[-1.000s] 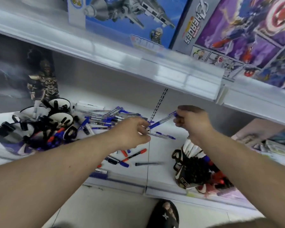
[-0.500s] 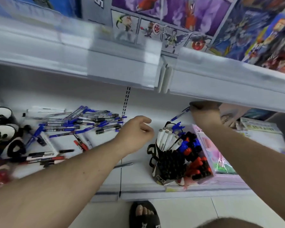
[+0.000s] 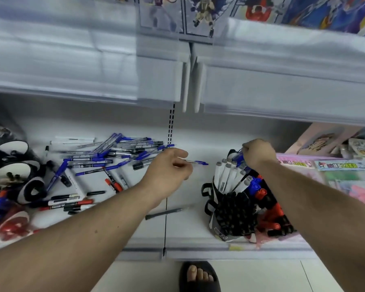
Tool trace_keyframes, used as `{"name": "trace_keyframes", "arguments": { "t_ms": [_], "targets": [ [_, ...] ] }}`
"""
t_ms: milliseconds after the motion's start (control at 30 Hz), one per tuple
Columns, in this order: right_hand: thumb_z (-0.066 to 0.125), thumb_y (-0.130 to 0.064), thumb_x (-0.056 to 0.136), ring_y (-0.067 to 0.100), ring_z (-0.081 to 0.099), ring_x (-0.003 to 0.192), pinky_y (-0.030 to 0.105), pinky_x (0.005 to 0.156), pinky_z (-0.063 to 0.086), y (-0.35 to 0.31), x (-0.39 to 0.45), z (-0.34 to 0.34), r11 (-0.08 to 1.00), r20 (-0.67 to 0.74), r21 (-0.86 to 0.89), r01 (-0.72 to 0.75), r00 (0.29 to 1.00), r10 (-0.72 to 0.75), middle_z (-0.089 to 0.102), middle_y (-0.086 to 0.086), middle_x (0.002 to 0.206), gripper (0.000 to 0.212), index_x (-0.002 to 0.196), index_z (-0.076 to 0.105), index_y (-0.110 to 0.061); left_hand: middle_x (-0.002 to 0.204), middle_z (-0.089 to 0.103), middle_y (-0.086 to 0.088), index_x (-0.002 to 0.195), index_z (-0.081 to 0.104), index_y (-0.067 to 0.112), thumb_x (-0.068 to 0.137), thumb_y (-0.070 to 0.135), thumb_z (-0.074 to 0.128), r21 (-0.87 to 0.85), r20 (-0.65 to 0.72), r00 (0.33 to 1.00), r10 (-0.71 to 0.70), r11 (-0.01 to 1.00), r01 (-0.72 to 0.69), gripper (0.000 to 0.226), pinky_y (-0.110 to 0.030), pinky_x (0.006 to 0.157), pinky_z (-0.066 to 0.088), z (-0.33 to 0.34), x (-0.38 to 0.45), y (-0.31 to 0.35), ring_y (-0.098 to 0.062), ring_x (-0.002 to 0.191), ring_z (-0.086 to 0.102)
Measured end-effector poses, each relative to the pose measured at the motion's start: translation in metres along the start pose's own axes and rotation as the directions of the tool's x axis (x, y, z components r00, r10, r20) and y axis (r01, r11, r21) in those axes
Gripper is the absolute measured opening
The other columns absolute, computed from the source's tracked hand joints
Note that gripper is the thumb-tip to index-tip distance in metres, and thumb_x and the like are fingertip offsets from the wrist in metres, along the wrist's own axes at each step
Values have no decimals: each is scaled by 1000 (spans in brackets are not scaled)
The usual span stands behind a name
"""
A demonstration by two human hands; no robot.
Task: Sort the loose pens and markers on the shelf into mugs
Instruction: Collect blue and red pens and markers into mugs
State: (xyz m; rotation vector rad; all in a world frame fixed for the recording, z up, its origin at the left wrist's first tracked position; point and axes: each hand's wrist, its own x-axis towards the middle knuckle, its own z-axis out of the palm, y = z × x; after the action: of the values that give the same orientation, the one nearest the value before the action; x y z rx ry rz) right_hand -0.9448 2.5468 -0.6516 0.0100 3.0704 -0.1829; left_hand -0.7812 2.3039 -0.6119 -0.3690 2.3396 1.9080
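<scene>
A pile of loose blue pens and a few black and red markers lie on the white shelf. My left hand hovers over the shelf's middle and pinches a blue-capped pen that points right. My right hand grips a blue pen and holds it down among the white markers in a black-and-white mug full of pens. Beside that mug, red and blue markers stand packed in further mugs.
More mugs with pens stand at the left end. A grey pen lies alone near the shelf's front edge. The upper shelf hangs low overhead. Pink packages fill the right side. A sandalled foot shows below.
The view has swung right. My right hand came down from under the upper shelf to the right mug with its blue pen. A blue-capped pen now shows in my left hand.
</scene>
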Motion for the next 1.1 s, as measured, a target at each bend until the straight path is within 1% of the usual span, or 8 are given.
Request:
{"name": "trace_keyframes", "arguments": {
  "t_ms": [200, 400, 533, 667, 800, 867, 967, 1100],
  "targets": [
    [45, -43, 97, 26, 58, 98, 36, 91, 51, 8, 18, 24, 984, 160, -167, -54, 984, 81, 67, 4, 111, 35, 111, 71, -24, 96, 68, 13, 117, 56, 24, 91, 16, 62, 106, 21, 1000, -8, 994, 5, 27, -22, 67, 51, -7, 2, -6, -17, 87, 70],
    [45, -47, 98, 28, 49, 128, 39, 107, 43, -25, 3, -15, 977, 124, -158, 145, 984, -126, 51, 1, 146, 45, 138, 55, -32, 100, 68, 11, 120, 58, 22, 91, 15, 63, 200, 56, 998, -12, 980, 1, 30, -17, 50, 48, -29, -3, -12, -14, 71, 66],
    [43, -47, 100, 29, 43, 133, 35, 107, 39, -89, -26, -27, 896, 160, -194, 399, 914, -373, 49, 1, 147, 44, 141, 52, -34, 102, 67, 13, 123, 57, 24, 91, 18, 64, 269, 87, 996, -6, 963, -18, 33, -10, 55, 39, -48, -11, -18, -2, 84, 63],
    [49, -43, 99, 28, 47, 127, 35, 103, 41, -147, -58, -20, 826, 229, -116, 551, 824, -518, 57, 3, 136, 40, 134, 60, -29, 100, 66, 13, 122, 55, 26, 90, 18, 64, 319, 142, 990, -27, 948, -20, 34, -10, 52, 40, -63, -20, -18, -1, 75, 60],
    [47, -35, 99, 24, 59, 102, 33, 81, 49, -176, -82, 21, 834, 399, -32, 550, 772, -494, 66, 3, 104, 30, 99, 71, -17, 101, 69, 12, 119, 56, 27, 89, 17, 64, 368, 133, 989, -63, 930, 10, 32, -29, 75, 53, -92, -28, -18, -13, 90, 66],
    [49, -33, 98, 24, 59, 103, 34, 86, 51, -179, -93, 61, 830, 506, -92, 550, 744, -437, 65, 5, 114, 30, 110, 68, -14, 100, 70, 9, 121, 58, 23, 88, 16, 64, 353, 117, 990, -76, 935, 30, 34, -28, 79, 53, -109, -31, -21, -11, 89, 67],
    [54, -22, 91, 28, 55, 115, 37, 97, 47, -171, -114, 114, 800, 612, -193, 568, 707, -354, 55, 9, 130, 40, 131, 55, -15, 101, 70, 7, 117, 60, 24, 88, 14, 63, 305, 86, 991, -99, 950, 68, 31, -21, 66, 48, -135, -37, -27, -10, 81, 66],
    [50, -4, 89, 30, 51, 114, 40, 94, 43, -163, -133, 148, 738, 545, -298, 605, 743, -388, 49, 12, 129, 44, 132, 46, -12, 99, 69, 7, 115, 58, 25, 88, 14, 64, 300, 70, 987, -147, 946, 120, 29, -21, 67, 51, -167, -48, -42, -7, 73, 65]
  ]
}}
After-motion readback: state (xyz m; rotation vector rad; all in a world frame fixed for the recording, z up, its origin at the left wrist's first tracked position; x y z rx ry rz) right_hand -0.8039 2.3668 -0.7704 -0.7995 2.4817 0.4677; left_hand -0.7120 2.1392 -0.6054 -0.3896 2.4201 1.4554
